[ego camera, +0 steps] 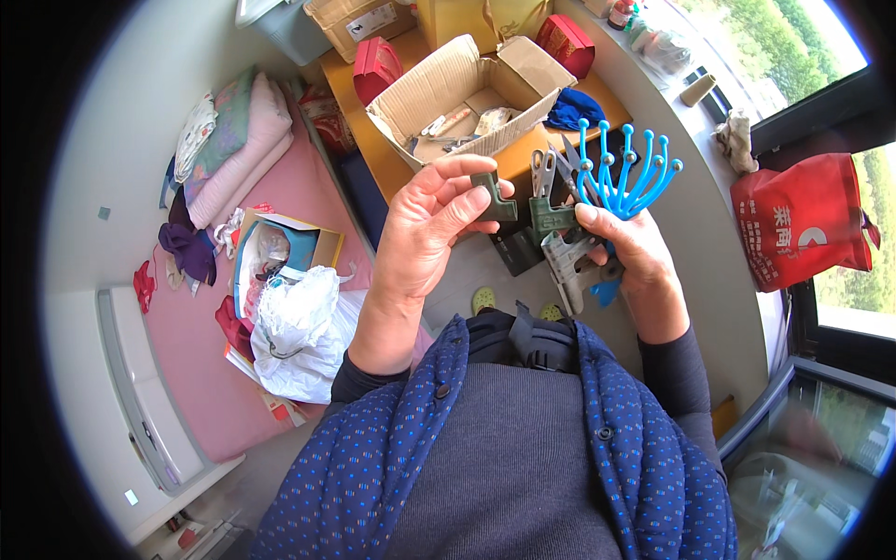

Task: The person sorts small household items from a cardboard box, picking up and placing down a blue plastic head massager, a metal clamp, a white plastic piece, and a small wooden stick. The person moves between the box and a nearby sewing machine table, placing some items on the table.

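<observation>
My left hand [435, 227] pinches a small dark green angular plastic piece [495, 197] between thumb and fingers. In my right hand [626, 241] is a bundle: a blue massager [623, 182] with ball-tipped prongs, a dark green plastic part [549, 217], a worn grey metal or plastic piece [568, 269], and scissors or similar blades [574, 164] pointing away from me. A metal tool with slotted ends [541, 171] stands up behind the green part. The two green pieces are close together but apart. My right fingers partly hide the bundle's lower end.
Ahead, an open cardboard box [448, 77] with small items sits on a wooden table [388, 164], near red boxes [565, 45] and a blue cloth [575, 110]. On the left, a pink-covered bed [203, 364] holds folded bedding and a white plastic bag [301, 336]. A red bag [805, 220] is by the window.
</observation>
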`<action>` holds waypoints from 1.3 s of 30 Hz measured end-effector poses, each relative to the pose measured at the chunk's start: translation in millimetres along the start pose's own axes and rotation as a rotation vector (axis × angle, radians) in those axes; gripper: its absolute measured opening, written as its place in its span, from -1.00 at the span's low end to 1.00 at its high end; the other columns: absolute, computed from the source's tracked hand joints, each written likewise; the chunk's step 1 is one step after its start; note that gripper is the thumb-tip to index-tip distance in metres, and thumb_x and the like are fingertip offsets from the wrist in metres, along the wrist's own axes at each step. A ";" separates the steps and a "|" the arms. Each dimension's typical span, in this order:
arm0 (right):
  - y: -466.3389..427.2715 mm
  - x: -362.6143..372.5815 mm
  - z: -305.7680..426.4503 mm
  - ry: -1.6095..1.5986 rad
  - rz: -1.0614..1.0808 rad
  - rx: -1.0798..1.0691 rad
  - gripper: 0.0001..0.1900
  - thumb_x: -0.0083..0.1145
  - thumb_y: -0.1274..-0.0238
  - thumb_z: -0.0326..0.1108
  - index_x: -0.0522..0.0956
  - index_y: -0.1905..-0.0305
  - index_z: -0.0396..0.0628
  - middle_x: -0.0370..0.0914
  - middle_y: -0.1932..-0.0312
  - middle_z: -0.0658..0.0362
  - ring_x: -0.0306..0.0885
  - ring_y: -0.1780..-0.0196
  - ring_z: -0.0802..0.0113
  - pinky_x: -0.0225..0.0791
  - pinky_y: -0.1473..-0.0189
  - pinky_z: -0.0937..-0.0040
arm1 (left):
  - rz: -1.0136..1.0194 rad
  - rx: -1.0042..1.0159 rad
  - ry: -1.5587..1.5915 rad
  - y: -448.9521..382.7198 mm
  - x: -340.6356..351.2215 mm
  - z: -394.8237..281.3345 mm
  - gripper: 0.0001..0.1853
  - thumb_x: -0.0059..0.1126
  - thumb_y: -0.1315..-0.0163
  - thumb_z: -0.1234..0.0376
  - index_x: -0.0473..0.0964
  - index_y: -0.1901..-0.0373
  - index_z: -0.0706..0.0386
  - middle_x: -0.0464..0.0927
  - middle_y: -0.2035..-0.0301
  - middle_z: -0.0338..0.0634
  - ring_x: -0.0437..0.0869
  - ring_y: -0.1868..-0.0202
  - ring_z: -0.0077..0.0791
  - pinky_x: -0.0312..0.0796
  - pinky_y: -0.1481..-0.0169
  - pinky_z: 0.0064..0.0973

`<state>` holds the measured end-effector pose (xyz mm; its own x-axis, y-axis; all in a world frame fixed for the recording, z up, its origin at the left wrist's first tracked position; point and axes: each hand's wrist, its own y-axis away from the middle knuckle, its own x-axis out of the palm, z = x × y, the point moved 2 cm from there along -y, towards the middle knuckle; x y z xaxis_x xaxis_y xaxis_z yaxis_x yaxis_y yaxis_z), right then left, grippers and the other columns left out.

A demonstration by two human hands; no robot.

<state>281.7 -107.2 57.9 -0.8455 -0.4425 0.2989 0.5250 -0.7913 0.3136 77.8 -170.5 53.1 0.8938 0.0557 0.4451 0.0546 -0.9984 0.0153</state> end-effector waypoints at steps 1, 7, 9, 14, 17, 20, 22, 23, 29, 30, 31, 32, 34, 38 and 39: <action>-0.4 -0.8 0.3 0.013 0.023 -0.013 -0.68 0.28 -0.03 -0.29 0.50 0.12 -0.14 0.55 0.44 0.17 0.44 0.54 0.59 0.16 0.64 0.73 | -0.007 0.014 -0.024 1.3 -1.3 0.7 -0.69 0.05 -0.25 0.38 0.39 -0.03 0.22 0.56 0.15 -0.10 0.58 0.16 -0.56 0.51 0.16 -0.63; -12.7 -3.4 -29.1 -0.135 -0.026 0.137 -0.73 0.27 -0.05 -0.26 0.53 0.16 -0.11 0.56 0.44 0.21 0.43 0.52 0.64 0.19 0.59 0.72 | -0.099 -0.213 0.145 11.8 -12.8 28.8 -0.70 -0.01 -0.29 0.37 0.39 -0.05 0.19 0.56 0.23 -0.17 0.64 0.25 -0.49 0.52 0.24 -0.62; -17.9 2.5 -39.5 -0.155 -0.060 0.149 -0.71 0.27 -0.05 -0.26 0.53 0.14 -0.12 0.57 0.44 0.20 0.40 0.57 0.64 0.19 0.60 0.73 | -0.084 -0.317 0.207 17.9 -16.9 37.9 -0.68 -0.06 -0.30 0.37 0.36 -0.08 0.21 0.56 0.23 -0.16 0.64 0.26 -0.48 0.53 0.33 -0.63; -38.7 18.2 -42.5 0.159 0.185 0.252 -0.62 0.33 0.03 -0.22 0.54 0.10 -0.13 0.59 0.41 0.19 0.34 0.61 0.67 0.09 0.63 0.75 | -0.013 -0.232 0.136 25.1 -31.9 41.6 -0.61 0.08 -0.25 0.17 0.36 -0.03 0.16 0.54 0.23 -0.24 0.61 0.24 -0.57 0.51 0.35 -0.67; -56.1 32.4 -50.7 0.190 0.309 0.212 -0.58 0.33 0.04 -0.18 0.52 0.08 -0.14 0.56 0.42 0.20 0.36 0.61 0.64 0.14 0.64 0.76 | -0.069 -0.210 0.036 24.2 -45.1 48.1 -0.66 0.11 -0.22 0.16 0.38 0.06 0.11 0.53 0.21 -0.28 0.59 0.23 -0.62 0.50 0.39 -0.70; -74.3 42.2 -67.9 0.063 0.195 0.252 -0.73 0.26 -0.08 -0.22 0.54 0.19 -0.16 0.55 0.43 0.21 0.29 0.67 0.69 0.13 0.65 0.76 | -0.232 -0.171 0.216 28.0 -65.3 57.3 -0.75 0.09 -0.21 0.27 0.39 0.11 0.09 0.54 0.21 -0.23 0.60 0.21 -0.56 0.52 0.33 -0.62; -82.3 44.5 -78.2 -0.143 0.090 0.249 -0.78 0.19 -0.17 -0.22 0.53 0.25 -0.15 0.52 0.46 0.25 0.28 0.66 0.71 0.13 0.65 0.77 | -0.335 -0.170 0.333 31.1 -79.2 63.7 -0.80 0.06 -0.21 0.33 0.39 0.14 0.10 0.54 0.19 -0.19 0.60 0.21 -0.50 0.54 0.27 -0.53; -86.1 45.5 -84.6 -0.286 0.022 0.307 -0.80 0.16 -0.20 -0.21 0.51 0.25 -0.12 0.48 0.47 0.28 0.29 0.62 0.71 0.16 0.63 0.76 | -0.424 -0.202 0.378 32.2 -84.9 67.8 -0.82 0.04 -0.21 0.37 0.39 0.15 0.11 0.54 0.19 -0.17 0.61 0.21 -0.47 0.54 0.24 -0.48; -90.0 51.3 -104.3 -0.406 -0.214 0.196 -0.83 0.19 -0.18 -0.23 0.51 0.27 -0.08 0.50 0.46 0.26 0.29 0.61 0.64 0.26 0.61 0.65 | -0.211 -0.242 0.445 22.5 -75.6 83.4 -0.64 0.01 -0.26 0.29 0.28 -0.07 0.13 0.48 0.11 -0.15 0.57 0.13 -0.42 0.49 0.05 -0.35; -86.4 50.2 -103.6 -0.311 -0.201 0.128 -0.84 0.16 -0.20 -0.24 0.52 0.27 -0.08 0.52 0.44 0.26 0.29 0.60 0.65 0.27 0.58 0.66 | -0.216 -0.256 0.434 19.1 -71.8 85.9 -0.63 0.03 -0.26 0.27 0.28 -0.07 0.14 0.48 0.11 -0.16 0.57 0.12 -0.43 0.48 0.05 -0.36; -84.4 49.6 -103.2 -0.260 -0.187 0.096 -0.82 0.14 -0.22 -0.20 0.57 0.28 -0.07 0.53 0.45 0.30 0.30 0.59 0.68 0.24 0.57 0.70 | -0.187 -0.230 0.444 14.9 -67.5 87.3 -0.61 0.05 -0.26 0.24 0.28 -0.07 0.14 0.47 0.10 -0.16 0.56 0.11 -0.44 0.47 0.04 -0.38; -82.6 46.5 -102.3 -0.225 -0.204 0.108 -0.82 0.13 -0.22 -0.20 0.57 0.27 -0.07 0.54 0.43 0.30 0.32 0.58 0.68 0.26 0.54 0.70 | -0.178 -0.248 0.285 9.7 -64.4 89.5 -0.55 0.13 -0.23 0.21 0.27 -0.07 0.18 0.49 0.14 -0.17 0.56 0.11 -0.49 0.44 0.01 -0.45; -80.0 39.0 -99.8 -0.191 -0.189 0.111 -0.82 0.13 -0.22 -0.19 0.57 0.25 -0.06 0.59 0.37 0.28 0.38 0.53 0.68 0.29 0.48 0.72 | -0.110 -0.167 0.178 -0.9 -56.6 93.1 -0.58 0.20 -0.16 0.38 0.30 -0.03 0.19 0.53 0.18 -0.20 0.57 0.14 -0.53 0.41 -0.02 -0.54; -74.7 7.6 -94.9 -0.492 -0.192 0.187 -0.77 0.13 -0.22 -0.20 0.53 0.13 -0.08 0.60 0.20 0.13 0.54 0.40 0.51 0.41 0.44 0.61 | -0.092 -0.246 0.270 -17.7 -47.9 105.7 -0.62 0.18 -0.12 0.50 0.33 0.02 0.19 0.53 0.19 -0.20 0.59 0.20 -0.50 0.42 0.01 -0.54; -72.3 -3.1 -94.0 -0.565 -0.207 0.196 -0.77 0.14 -0.21 -0.21 0.52 0.11 -0.08 0.60 0.17 0.11 0.57 0.35 0.45 0.43 0.42 0.58 | -0.065 -0.258 0.271 -21.4 -46.7 107.7 -0.64 0.14 -0.16 0.46 0.33 0.00 0.14 0.53 0.19 -0.19 0.60 0.20 -0.47 0.47 0.09 -0.48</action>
<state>237.1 -88.3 -50.4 -0.7774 0.0445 0.6274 0.4096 -0.7212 0.5587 82.8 -150.5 -64.5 0.7398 0.1492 0.6561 -0.0372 -0.9645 0.2613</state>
